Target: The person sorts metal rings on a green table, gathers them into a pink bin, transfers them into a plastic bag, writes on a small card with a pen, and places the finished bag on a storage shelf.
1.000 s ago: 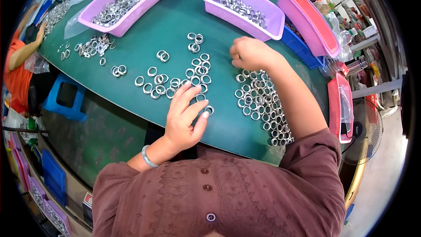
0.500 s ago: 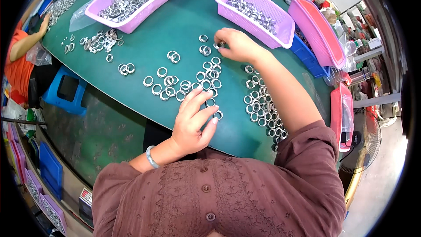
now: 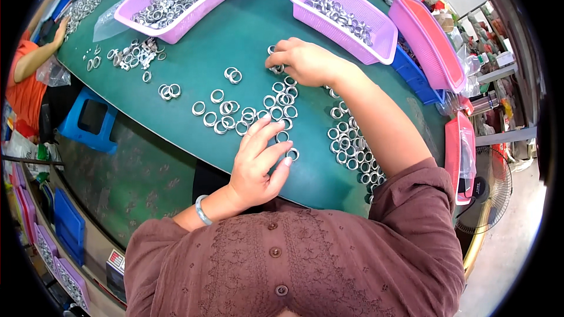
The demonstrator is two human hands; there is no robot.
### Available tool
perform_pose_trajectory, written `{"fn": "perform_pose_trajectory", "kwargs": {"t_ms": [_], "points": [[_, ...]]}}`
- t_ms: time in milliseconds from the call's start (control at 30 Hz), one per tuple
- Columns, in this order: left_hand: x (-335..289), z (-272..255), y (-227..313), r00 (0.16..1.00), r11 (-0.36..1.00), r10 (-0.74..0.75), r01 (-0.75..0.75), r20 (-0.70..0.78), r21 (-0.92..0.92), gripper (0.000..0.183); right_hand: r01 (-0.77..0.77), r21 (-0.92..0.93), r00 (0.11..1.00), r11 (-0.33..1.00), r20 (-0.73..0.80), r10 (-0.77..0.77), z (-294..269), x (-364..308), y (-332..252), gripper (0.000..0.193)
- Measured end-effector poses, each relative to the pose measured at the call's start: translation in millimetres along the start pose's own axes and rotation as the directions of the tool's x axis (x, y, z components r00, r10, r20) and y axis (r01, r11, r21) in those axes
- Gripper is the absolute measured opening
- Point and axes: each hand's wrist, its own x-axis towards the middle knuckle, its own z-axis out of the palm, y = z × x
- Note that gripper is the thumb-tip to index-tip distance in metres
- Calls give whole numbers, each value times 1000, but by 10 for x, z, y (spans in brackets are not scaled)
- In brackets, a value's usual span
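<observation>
Silver metal rings [image 3: 228, 107] lie in a loose group on the green table, in front of my left hand [image 3: 258, 161]. That hand rests with its fingers spread. Its thumb and index fingertips lie against one ring [image 3: 292, 154], and its longer fingers reach the group's near edge. Farther off, my right hand [image 3: 305, 61] curls its fingers down over a small cluster of rings [image 3: 277, 70]. Its fingertips are closed at a ring there, partly hidden by the fingers. Under my right forearm spreads a denser patch of rings [image 3: 351, 147].
Pink baskets [image 3: 170, 36] [image 3: 376, 56] of metal parts stand at the far side. Blue crates [image 3: 418, 82] sit behind and beside them. Small loose parts [image 3: 134, 56] lie at the left. Another person's arm [image 3: 38, 61] rests at the far left edge. A fan [image 3: 484, 191] stands right.
My right hand has moved left, over the small ring cluster, from the spot beside it where its fingertips were at a ring. The left hand has stayed in place.
</observation>
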Motion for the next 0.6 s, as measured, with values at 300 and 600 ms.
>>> {"fn": "perform_pose_trajectory", "kwargs": {"t_ms": [300,600], "points": [[2,14,4,1000,999,12,-12,-3,30,25,-301,-287,785,909,467,407,-349,-524,93,25],[-11,19,12,1000,999,-5,5,-12,37,26,-7,82,998,997,71,1,6,-427,-164,23]]}}
